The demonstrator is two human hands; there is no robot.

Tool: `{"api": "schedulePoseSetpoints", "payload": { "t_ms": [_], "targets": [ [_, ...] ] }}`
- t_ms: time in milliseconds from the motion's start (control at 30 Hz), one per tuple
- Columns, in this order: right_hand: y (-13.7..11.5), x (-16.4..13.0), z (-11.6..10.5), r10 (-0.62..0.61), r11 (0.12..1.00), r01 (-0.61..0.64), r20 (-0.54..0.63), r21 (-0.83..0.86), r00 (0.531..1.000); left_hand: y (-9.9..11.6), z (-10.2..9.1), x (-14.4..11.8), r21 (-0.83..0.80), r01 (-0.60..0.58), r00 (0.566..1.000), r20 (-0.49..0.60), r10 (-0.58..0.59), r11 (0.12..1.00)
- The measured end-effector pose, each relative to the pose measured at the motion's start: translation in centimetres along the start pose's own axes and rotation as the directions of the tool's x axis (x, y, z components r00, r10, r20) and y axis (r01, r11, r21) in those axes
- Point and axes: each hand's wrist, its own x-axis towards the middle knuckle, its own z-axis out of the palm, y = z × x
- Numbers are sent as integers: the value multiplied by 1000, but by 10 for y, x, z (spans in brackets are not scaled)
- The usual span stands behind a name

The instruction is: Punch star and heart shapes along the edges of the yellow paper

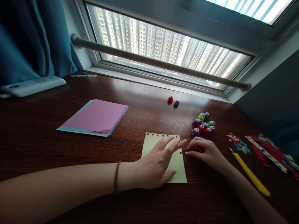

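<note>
A pale yellow sheet of paper [178,171] lies on the dark wooden table, with small star-shaped holes along its far edge and near its right edge. My left hand [158,165] rests flat across it, fingers spread, hiding the sheet's middle. Just right of the sheet, my right hand [205,152] is curled with thumb and index finger brought together in a pinch. A tiny pale paper star [186,152] shows at those fingertips. Beyond this hand sits a cluster of several small craft punches [202,126] in purple, green and red.
Colored paper sheets [98,115] are stacked at left. A red punch [170,99] and a purple punch [176,103] stand farther back. At right are a yellow-handled craft knife [251,174], paper confetti [239,143] and paper strips [272,152]. A white phone-like object [35,86] lies far left.
</note>
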Motion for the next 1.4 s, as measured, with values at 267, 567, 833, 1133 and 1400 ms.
{"api": "schedulePoseSetpoints", "payload": {
  "t_ms": [267,567,833,1133,1400],
  "targets": [
    [1,1,5,2,1000,-1,36,-10,999,2,-1,0,20,25,1000,-16,-24,999],
    [-3,0,5,-25,1000,25,57,0,998,1,-2,3,132,5,1000,23,-9,991],
    [-4,0,-1,118,946,-118,21,300,993,-1,-1,3,167,-9,999,45,2,986],
    [-23,-8,20,363,445,-198,26,873,931,0,-2,3,171,-17,999,47,9,985],
    [-54,-22,23,99,204,-231,214,951,972,0,0,3,169,-32,999,36,27,985]
  ]
}}
